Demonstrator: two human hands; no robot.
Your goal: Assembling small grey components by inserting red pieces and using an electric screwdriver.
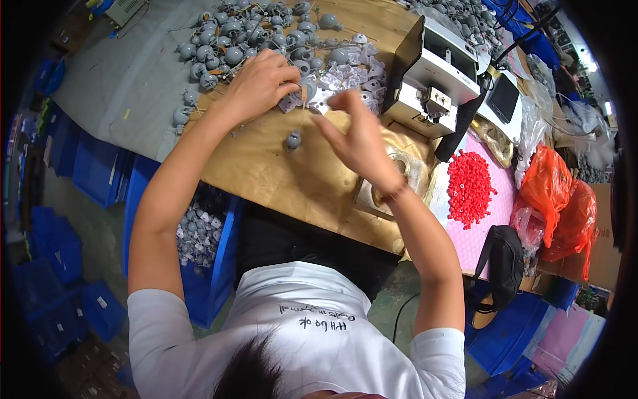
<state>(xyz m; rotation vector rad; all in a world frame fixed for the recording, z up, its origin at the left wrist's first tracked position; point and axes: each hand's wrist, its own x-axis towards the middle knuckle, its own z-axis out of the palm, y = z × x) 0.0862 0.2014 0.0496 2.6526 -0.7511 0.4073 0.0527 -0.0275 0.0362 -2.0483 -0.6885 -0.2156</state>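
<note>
Surface [259, 169] is showing tan, turning dull grey toward my left as I'm watching. Round parts [232, 56] are looking plain grey; plastic pieces [330, 81] are reading clear to milky white. Machine [444, 74] is pairing white with black. Caps [468, 186] are standing out solid red against a pink sheet [500, 174]. Bags [548, 186] are glowing orange-red. Shirt [372, 352] is carrying black lettering on white.

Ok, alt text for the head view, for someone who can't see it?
A person's left hand is at the edge of heaped grey round parts on a brown-covered table; the right hand, blurred, is near clear plastic pieces. Rightward are a white machine and small red parts.
</note>
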